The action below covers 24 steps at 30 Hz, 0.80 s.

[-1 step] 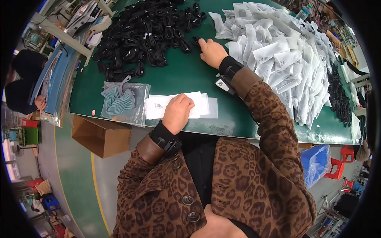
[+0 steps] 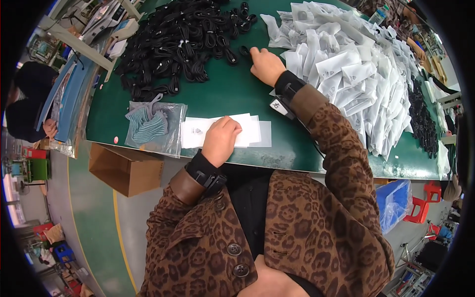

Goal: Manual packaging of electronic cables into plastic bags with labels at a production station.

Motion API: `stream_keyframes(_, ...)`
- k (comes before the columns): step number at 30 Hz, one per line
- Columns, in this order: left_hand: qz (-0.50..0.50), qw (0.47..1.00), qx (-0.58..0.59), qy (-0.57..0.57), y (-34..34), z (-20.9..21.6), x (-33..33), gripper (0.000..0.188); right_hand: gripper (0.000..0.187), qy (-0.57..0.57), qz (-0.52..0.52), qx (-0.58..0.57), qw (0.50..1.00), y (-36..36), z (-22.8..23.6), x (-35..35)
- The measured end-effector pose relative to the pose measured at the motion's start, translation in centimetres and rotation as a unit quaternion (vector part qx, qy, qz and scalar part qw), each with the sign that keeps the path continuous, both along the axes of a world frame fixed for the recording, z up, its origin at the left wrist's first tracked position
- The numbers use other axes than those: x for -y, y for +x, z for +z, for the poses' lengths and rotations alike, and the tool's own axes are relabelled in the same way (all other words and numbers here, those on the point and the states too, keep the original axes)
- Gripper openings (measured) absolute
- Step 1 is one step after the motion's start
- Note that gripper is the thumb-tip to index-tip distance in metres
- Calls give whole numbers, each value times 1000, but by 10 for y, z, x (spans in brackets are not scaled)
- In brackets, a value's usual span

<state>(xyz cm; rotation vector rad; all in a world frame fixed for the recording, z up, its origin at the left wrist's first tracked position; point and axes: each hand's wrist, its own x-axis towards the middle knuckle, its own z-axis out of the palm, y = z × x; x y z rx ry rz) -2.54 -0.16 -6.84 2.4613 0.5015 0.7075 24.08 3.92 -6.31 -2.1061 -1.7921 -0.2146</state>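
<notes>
My left hand (image 2: 220, 141) rests on a small stack of flat white plastic bags (image 2: 195, 132) at the table's near edge. Its fingers are curled together at the top bag, though their tips are partly hidden. Farther off and to the right, my right hand (image 2: 268, 67) pinches a coiled black cable (image 2: 244, 51) just above or on the green table; I cannot tell which. Beyond it to the left lies a big heap of coiled black cables (image 2: 185, 44). Right of that hand spreads a pile of filled white bags (image 2: 346, 74).
A clear bag with a striped grey-green cloth (image 2: 147, 124) lies left of the stack. A small white-faced device (image 2: 280, 106) with a lead is by my right wrist. Below the table's left edge stands an open cardboard box (image 2: 126, 171). Red stools (image 2: 418, 210) are at the right.
My right hand has shifted very slightly to the right. My left hand stays on the bag stack.
</notes>
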Motion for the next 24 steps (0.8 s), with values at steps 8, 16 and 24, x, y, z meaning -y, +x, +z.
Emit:
stream_keyframes(8,62,978,32,-197,-6,-1,-2,6,12,-29,71,-497,864,-39,56,116)
stream_keyframes(16,71,966,51,-242,-3,-2,-1,4,13,-99,113,-462,874,-55,43,175)
stream_keyframes(24,-10,989,91,-116,1,8,7,10,12,-241,64,-620,744,-55,42,173)
